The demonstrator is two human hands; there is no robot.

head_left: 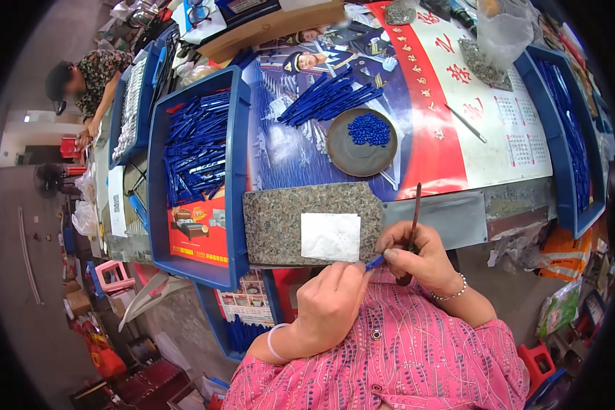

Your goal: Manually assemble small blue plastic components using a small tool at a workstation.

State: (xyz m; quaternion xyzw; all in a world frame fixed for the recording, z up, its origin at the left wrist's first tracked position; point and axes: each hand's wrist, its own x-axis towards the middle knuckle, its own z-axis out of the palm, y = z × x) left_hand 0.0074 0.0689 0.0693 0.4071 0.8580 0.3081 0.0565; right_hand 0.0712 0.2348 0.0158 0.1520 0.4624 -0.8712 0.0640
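My left hand (pixel 331 301) is closed in a pinch on a slim blue piece (pixel 375 262) at the front edge of the stone slab. My right hand (pixel 424 258) meets the same piece with its fingertips and grips a thin dark brown stick-like tool (pixel 415 212), which stands nearly upright. Its exact kind cannot be made out. A creased white paper (pixel 331 236) lies on the speckled slab (pixel 273 222) just beyond my hands. Behind the slab a round dish (pixel 343 156) holds small blue bead-like bits (pixel 369 130). Loose blue strips (pixel 328 98) are piled beyond the dish.
A blue tray (pixel 237 178) with many blue strips stands on the left, another blue tray (pixel 536 123) on the right. A pen-like tool (pixel 466 124) lies on the poster-covered table (pixel 512 167). A lower tray (pixel 210 314) sits below. Another person (pixel 97 80) works at far left.
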